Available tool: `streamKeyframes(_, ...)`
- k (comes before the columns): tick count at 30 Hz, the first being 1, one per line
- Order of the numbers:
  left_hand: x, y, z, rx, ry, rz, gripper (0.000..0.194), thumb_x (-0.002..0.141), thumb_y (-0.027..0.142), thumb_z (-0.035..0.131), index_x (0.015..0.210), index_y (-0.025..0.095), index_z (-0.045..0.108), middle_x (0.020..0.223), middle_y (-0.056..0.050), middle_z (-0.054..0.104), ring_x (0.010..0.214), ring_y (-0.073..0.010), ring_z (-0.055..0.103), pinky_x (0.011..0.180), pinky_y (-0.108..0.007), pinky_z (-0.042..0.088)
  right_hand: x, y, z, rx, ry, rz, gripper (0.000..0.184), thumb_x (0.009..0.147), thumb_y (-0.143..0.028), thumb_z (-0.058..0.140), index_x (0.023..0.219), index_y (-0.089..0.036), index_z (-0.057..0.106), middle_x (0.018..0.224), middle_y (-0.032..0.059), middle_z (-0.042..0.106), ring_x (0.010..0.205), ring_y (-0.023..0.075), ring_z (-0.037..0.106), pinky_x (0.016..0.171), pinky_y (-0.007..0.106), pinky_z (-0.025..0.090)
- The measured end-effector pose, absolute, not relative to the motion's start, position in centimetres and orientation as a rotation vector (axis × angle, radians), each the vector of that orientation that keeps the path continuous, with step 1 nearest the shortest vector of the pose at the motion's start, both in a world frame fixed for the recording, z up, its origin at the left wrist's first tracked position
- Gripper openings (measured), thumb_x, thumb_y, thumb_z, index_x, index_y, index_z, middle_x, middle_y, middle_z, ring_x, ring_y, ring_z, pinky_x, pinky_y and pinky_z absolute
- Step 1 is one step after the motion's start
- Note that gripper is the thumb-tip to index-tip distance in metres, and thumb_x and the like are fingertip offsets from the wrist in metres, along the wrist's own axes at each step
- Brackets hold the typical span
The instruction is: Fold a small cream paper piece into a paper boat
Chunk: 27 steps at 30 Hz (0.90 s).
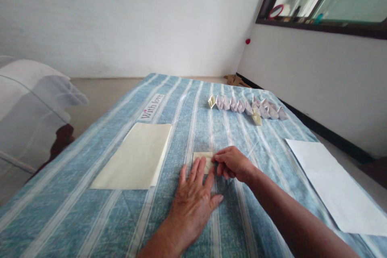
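While the small folded piece of cream paper [209, 164] is pinned flat on the blue-and-white striped cloth [181, 129], its right edge is being worked by the fingertips. By the look of it, the step in hand is the lining up or creasing of a fold. For the next move, a steady hold seems to be called for on the one side, and on the other a firm, even press along the edge, so that the layers are not shifted.

The left hand [191, 203] is spread open, palm down, with its fingers extended and laid over the paper; nothing is grasped by it, and its thumb is set apart to the right on the cloth. The right hand [233, 164] is curled, with thumb and forefinger brought together at the paper's upper right edge; whether the edge is pinched there or only pressed cannot be told, as the contact is small and partly hidden.

The paper is placed near the middle of the cloth, between larger cream sheets [133, 157] on the left and white paper [335, 185] on the right. Beyond it, folded paper boats [241, 106] are grouped, most of them pale and a couple cream.
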<state>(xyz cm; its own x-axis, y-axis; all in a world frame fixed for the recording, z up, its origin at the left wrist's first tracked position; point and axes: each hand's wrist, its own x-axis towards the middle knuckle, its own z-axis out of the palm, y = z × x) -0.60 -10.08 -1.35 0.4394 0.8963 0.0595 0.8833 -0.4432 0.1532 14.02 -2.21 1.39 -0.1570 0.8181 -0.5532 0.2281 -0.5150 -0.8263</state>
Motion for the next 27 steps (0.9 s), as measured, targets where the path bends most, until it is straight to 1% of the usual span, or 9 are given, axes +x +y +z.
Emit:
streamKeyframes(5,-0.6,-10.2,-1.2,2.570,1.605,0.203,0.060,0.086,0.040,0.063,0.140,0.018,0.048,0.153,-0.021,0.034,0.142,-0.0380,0.027,0.110,-0.064,0.025,14.4,-1.3,1.8,-1.680,-1.155,1.696,0.020,0.081,-0.007,0.048,0.069,-0.010,0.064,0.038,0.0012,0.059,0.022,0.0087,0.044,0.023,0.016,0.020)
streamKeyframes(10,-0.6,-10.3,-1.3,2.565,1.599,0.213,0.061,0.085,0.041,0.063,0.140,0.018,0.048,0.153,-0.022,0.033,0.143,-0.0380,0.025,0.110,-0.064,0.024,14.5,-2.2,1.8,-1.649,-1.121,1.704,0.020,0.084,-0.011,0.046,0.075,-0.011,0.064,0.040,-0.0014,0.059,0.024,0.0075,0.045,0.024,0.015,0.021)
streamKeyframes(13,-0.5,-10.2,-1.2,2.541,1.599,0.179,0.061,0.085,0.040,0.064,0.140,0.019,0.047,0.154,-0.021,0.033,0.143,-0.0373,0.026,0.111,-0.064,0.023,13.9,-2.8,1.4,-1.636,-1.141,1.757,0.018,0.081,-0.011,0.050,0.070,-0.011,0.064,0.042,0.0008,0.061,0.024,0.0082,0.046,0.023,0.016,0.022)
streamKeyframes(16,-0.5,-10.2,-1.0,2.542,1.600,0.177,0.062,0.086,0.040,0.063,0.141,0.019,0.046,0.154,-0.022,0.032,0.143,-0.0372,0.026,0.111,-0.064,0.023,13.7,-2.0,1.2,-1.663,-1.139,1.719,0.020,0.081,-0.009,0.049,0.066,-0.011,0.062,0.040,0.0017,0.060,0.023,0.0085,0.045,0.023,0.016,0.022)
streamKeyframes(21,-0.5,-10.2,-1.1,2.578,1.600,0.222,0.061,0.086,0.042,0.061,0.139,0.016,0.048,0.153,-0.023,0.033,0.143,-0.0382,0.025,0.110,-0.064,0.025,14.3,-0.3,1.9,-1.687,-1.097,1.623,0.018,0.084,-0.011,0.050,0.071,-0.012,0.061,0.038,0.0004,0.059,0.024,0.0092,0.047,0.024,0.016,0.024)
streamKeyframes(24,-0.5,-10.2,-1.3,2.573,1.596,0.245,0.061,0.085,0.042,0.063,0.139,0.016,0.049,0.152,-0.023,0.035,0.142,-0.0385,0.028,0.110,-0.064,0.025,14.1,-0.9,1.8,-1.659,-1.112,1.660,0.018,0.084,-0.012,0.050,0.070,-0.012,0.062,0.039,0.0003,0.059,0.024,0.0090,0.046,0.024,0.016,0.024)
streamKeyframes(27,-0.5,-10.2,-1.4,2.559,1.592,0.264,0.058,0.086,0.041,0.062,0.138,0.017,0.049,0.152,-0.021,0.036,0.142,-0.0383,0.029,0.110,-0.065,0.025,13.6,-1.4,1.5,-1.649,-1.136,1.709,0.019,0.082,-0.010,0.051,0.068,-0.012,0.063,0.041,0.0027,0.061,0.024,0.0093,0.046,0.024,0.016,0.023)
